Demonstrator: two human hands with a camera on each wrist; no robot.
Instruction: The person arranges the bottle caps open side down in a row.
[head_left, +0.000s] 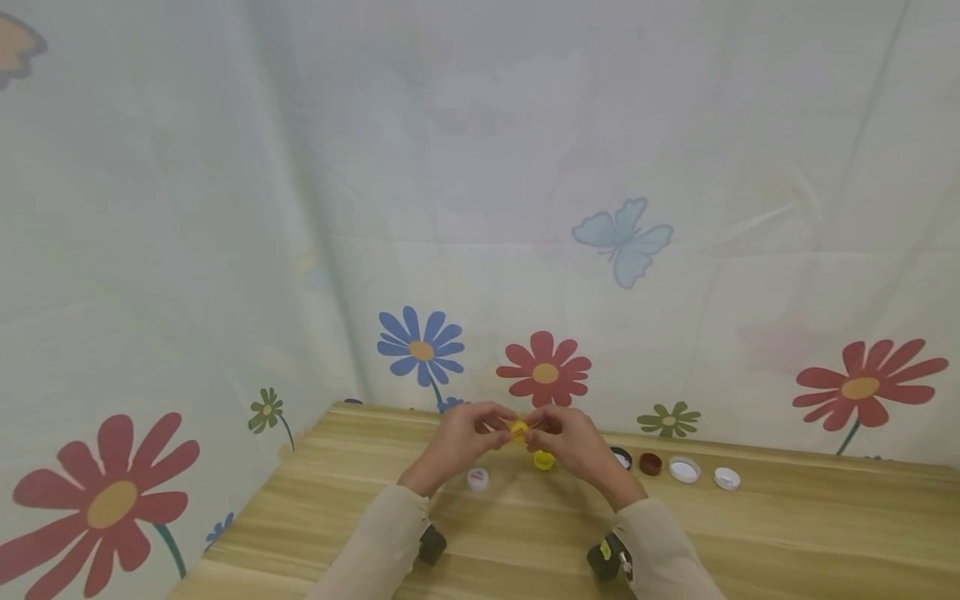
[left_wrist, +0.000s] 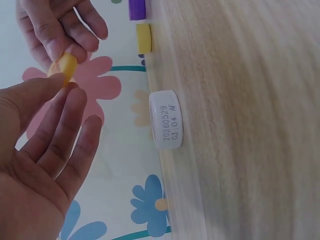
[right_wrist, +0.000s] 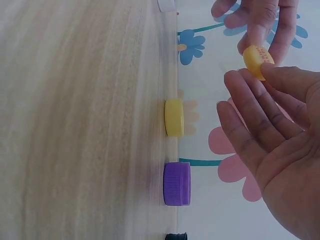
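A small yellow bottle cap (head_left: 518, 429) is held up above the table, between both hands. My left hand (head_left: 461, 440) pinches one side of it with thumb and fingertips. From the other side my right hand (head_left: 570, 443) pinches it too. Red print shows on the cap (right_wrist: 258, 61) in the right wrist view. Below the hands another yellow cap (head_left: 543, 460) lies on the table. A white cap (left_wrist: 167, 120) with printed numbers sits nearest my left hand. The purple cap (right_wrist: 177, 184) appears in the right wrist view but is hidden in the head view.
To the right, a black cap (head_left: 621, 457), a brown cap (head_left: 650, 463), a larger white lid (head_left: 684, 469) and a small white lid (head_left: 727, 478) form a row along the wooden table's (head_left: 795, 533) back. Behind it hangs a flower-printed cloth (head_left: 480, 208).
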